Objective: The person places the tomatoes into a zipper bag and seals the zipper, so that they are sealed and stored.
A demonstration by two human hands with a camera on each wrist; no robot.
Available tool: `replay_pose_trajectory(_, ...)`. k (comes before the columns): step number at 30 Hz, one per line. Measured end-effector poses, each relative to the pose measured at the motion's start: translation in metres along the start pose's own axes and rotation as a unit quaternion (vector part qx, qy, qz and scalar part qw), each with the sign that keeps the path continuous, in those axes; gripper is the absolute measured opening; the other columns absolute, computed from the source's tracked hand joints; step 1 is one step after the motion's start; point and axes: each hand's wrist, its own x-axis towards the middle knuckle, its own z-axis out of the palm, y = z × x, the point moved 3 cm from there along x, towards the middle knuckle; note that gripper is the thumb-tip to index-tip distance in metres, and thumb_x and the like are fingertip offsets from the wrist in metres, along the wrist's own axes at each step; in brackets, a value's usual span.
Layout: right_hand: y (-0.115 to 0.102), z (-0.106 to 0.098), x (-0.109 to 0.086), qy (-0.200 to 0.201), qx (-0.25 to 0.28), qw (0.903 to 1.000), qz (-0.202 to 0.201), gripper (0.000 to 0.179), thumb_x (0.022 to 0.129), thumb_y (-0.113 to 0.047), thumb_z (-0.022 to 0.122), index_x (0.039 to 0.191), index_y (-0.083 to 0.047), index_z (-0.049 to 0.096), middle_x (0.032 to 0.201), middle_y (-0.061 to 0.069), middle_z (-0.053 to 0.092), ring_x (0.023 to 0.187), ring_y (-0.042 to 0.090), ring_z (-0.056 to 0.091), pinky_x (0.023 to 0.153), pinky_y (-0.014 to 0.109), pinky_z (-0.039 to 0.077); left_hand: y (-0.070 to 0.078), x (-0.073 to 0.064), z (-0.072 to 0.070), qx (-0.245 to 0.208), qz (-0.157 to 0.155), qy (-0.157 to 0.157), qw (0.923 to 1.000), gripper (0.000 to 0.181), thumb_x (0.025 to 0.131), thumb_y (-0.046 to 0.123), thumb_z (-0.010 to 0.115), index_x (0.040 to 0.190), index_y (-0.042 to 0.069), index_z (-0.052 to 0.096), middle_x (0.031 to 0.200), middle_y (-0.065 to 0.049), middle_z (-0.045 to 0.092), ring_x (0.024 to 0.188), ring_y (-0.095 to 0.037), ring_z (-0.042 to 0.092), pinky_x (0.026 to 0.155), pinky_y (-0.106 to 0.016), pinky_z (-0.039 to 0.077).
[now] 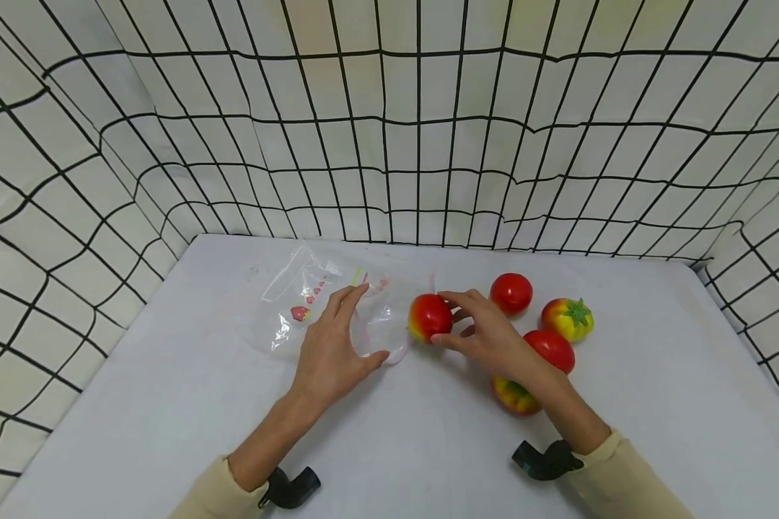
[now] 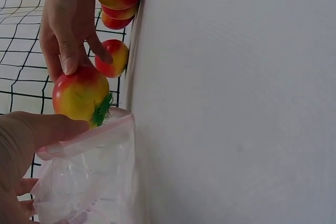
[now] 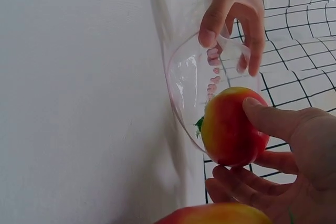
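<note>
My right hand (image 1: 490, 335) grips a red-and-yellow toy tomato (image 1: 430, 317) between thumb and fingers. The tomato's green leafy top (image 3: 199, 124) points toward the mouth of a clear plastic zip bag (image 1: 285, 288) printed with small strawberries. Curved around the bag near its mouth is my left hand (image 1: 331, 353), thumb and fingers spread wide. In the left wrist view the thumb lies along the bag's pinkish rim (image 2: 100, 132). The right wrist view has the bag's mouth gaping, with the tomato right at it.
To the right lie several more toy tomatoes: a red one (image 1: 511, 293), one with a green star top (image 1: 568, 319), and two partly under my right forearm (image 1: 552, 351). A white wall with black grid netting (image 1: 418, 144) rises behind the white table (image 1: 396, 447).
</note>
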Motion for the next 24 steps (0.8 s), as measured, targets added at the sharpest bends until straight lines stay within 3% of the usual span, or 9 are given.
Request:
replay_pose_trajectory(12, -0.003, 0.01, 0.004, 0.004, 0.002, 0.9996, 0.029, 0.076, 0.086, -0.018, 0.085, 0.152, -0.01, 0.049, 0.131, 0.013, 0.06, 0.122, 0.03, 0.064, 0.091, 0.041, 0.065, 0.003, -0.001, -0.001, -0.004, -0.001, 0.002, 1.0, 0.107, 0.067, 0.028, 0.098, 0.158, 0.021, 0.041, 0.156, -0.008, 0.048, 0.131, -0.033, 0.061, 0.106, -0.065, 0.052)
replay_pose_trajectory(24, -0.007, 0.02, 0.008, 0.027, 0.011, 0.9986, 0.043, 0.073, 0.089, -0.018, 0.083, 0.151, -0.006, 0.047, 0.141, 0.015, 0.057, 0.12, 0.029, 0.062, 0.094, 0.04, 0.064, 0.007, -0.001, -0.002, -0.009, 0.01, 0.012, 0.9998, 0.107, 0.068, 0.026, 0.098, 0.158, 0.019, 0.041, 0.154, -0.007, 0.049, 0.123, -0.035, 0.064, 0.096, -0.055, 0.061)
